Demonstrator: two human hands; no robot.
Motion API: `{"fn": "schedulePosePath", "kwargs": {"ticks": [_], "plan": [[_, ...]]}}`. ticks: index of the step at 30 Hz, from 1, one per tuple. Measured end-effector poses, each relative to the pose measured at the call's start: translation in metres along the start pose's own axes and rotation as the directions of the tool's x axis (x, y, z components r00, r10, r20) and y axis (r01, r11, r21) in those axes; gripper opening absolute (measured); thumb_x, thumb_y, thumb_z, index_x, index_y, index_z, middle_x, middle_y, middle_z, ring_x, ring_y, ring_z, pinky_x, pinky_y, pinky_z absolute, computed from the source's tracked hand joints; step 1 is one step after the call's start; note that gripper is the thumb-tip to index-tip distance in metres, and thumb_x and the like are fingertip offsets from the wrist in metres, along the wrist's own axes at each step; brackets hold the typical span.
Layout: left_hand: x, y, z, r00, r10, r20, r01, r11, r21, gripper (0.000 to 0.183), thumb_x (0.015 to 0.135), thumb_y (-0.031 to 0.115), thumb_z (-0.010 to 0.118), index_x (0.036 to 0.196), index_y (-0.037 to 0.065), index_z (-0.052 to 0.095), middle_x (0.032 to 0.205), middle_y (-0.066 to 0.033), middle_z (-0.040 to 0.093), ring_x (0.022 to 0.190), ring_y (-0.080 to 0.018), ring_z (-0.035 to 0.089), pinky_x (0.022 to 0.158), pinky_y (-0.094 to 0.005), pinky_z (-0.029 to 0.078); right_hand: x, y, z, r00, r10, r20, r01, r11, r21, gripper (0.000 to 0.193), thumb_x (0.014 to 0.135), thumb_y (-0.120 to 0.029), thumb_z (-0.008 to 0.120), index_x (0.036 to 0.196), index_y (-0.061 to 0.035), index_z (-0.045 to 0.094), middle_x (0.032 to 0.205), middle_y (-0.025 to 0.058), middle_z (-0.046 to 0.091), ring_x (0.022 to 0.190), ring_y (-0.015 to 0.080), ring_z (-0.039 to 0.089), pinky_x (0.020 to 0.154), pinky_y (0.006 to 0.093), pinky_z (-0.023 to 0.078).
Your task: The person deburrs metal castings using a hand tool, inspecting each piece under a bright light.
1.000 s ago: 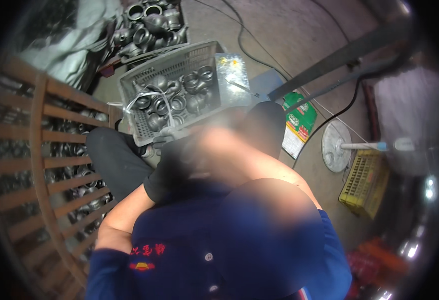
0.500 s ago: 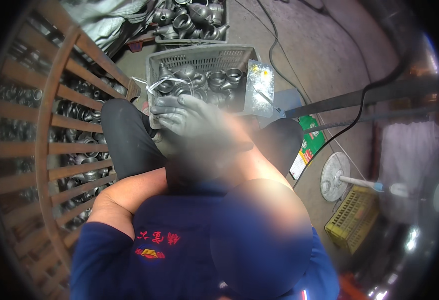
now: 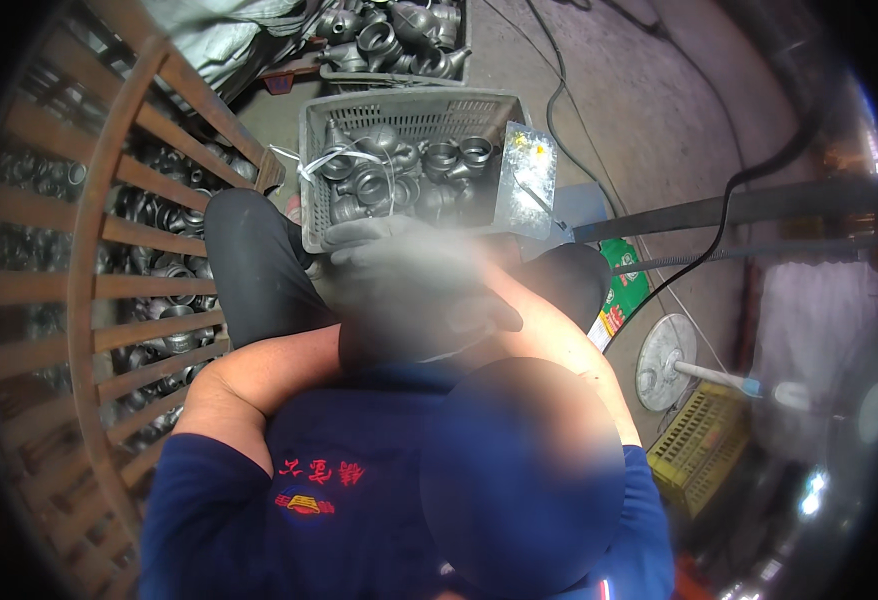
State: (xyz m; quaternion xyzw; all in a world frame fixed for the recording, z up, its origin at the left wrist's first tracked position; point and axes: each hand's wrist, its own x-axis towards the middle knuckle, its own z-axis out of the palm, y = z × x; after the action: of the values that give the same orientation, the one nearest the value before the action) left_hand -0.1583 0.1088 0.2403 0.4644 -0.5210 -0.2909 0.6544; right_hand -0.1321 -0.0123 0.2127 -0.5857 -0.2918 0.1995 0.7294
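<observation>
1. Right now both hands sit close in front of the chest, just below the near wall of a grey plastic crate (image 3: 409, 110) that stands on the floor between the person's knees.
2. Gloves cover them, dark grey. The left hand (image 3: 389, 290) and the right hand (image 3: 469, 300) are pressed together in one blurred mass, so I cannot tell whether either is open, closed or gripping something.
3. That crate is the landmark. It holds grey metal pipe fittings (image 3: 399, 175), elbows and sockets, heaped loosely, with a loop of pale strapping (image 3: 334, 158) lying over those at its left end. Probably it is placed so near so that the fittings are within easy reach from a seated position.
4. Against the crate's right wall leans a clear plastic bag (image 3: 529, 175), catching the light.
5. Beyond the crate's far wall is another heap of similar fittings (image 3: 389, 35) in a darker container.
6. Left of the crate curves a large rusty cage of flat bars (image 3: 99, 290), and behind its bars lie many more fittings, apparently the bulk store.
7. Right of the crate, well apart, a black cable (image 3: 569, 120) runs over the concrete floor (image 3: 639, 110); farther right and nearer the person are a green packet (image 3: 627, 280), a small fan (image 3: 664, 360) and a yellow basket (image 3: 704, 445).
</observation>
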Motion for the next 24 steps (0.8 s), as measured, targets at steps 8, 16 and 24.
{"fn": "schedulePosePath", "kwargs": {"ticks": [8,16,24], "plan": [[-0.016,-0.033,-0.014,0.968,-0.247,0.049,0.222,0.929,0.296,0.028,0.091,0.004,0.059,0.119,0.001,0.062,0.103,-0.0096,0.066,0.091,-0.0128,0.062,0.082,-0.0301,0.049,-0.023,0.007,-0.02,0.473,0.553,-0.686,-0.512,0.806,0.297,0.037,0.091,-0.036,0.063,0.083,-0.001,0.07,0.069,0.0091,0.069,0.057,0.013,0.065,0.055,0.0266,0.051],[-0.017,-0.059,-0.069,0.753,-0.634,-0.175,0.594,0.77,-0.232,0.032,0.099,0.03,0.056,0.103,-0.001,0.065,0.082,-0.0026,0.066,0.072,-0.0077,0.059,0.068,-0.0216,0.048,-0.15,0.005,-0.161,-0.049,0.24,-0.97,-0.999,-0.016,0.046,0.07,0.071,-0.047,0.069,0.132,-0.0154,0.054,0.125,0.0137,0.063,0.117,0.0318,0.058,0.097,0.0409,0.046],[0.029,-0.147,-0.072,0.752,-0.628,-0.198,0.598,0.778,-0.194,0.044,0.095,0.041,0.059,0.119,0.004,0.059,0.105,-0.0052,0.063,0.093,-0.0119,0.059,0.084,-0.0279,0.047,-0.208,0.059,-0.205,0.09,0.584,-0.807,-0.955,0.279,0.095,0.072,0.066,-0.046,0.076,0.122,-0.0023,0.061,0.118,0.0163,0.065,0.111,0.0311,0.062,0.095,0.039,0.048]]}}
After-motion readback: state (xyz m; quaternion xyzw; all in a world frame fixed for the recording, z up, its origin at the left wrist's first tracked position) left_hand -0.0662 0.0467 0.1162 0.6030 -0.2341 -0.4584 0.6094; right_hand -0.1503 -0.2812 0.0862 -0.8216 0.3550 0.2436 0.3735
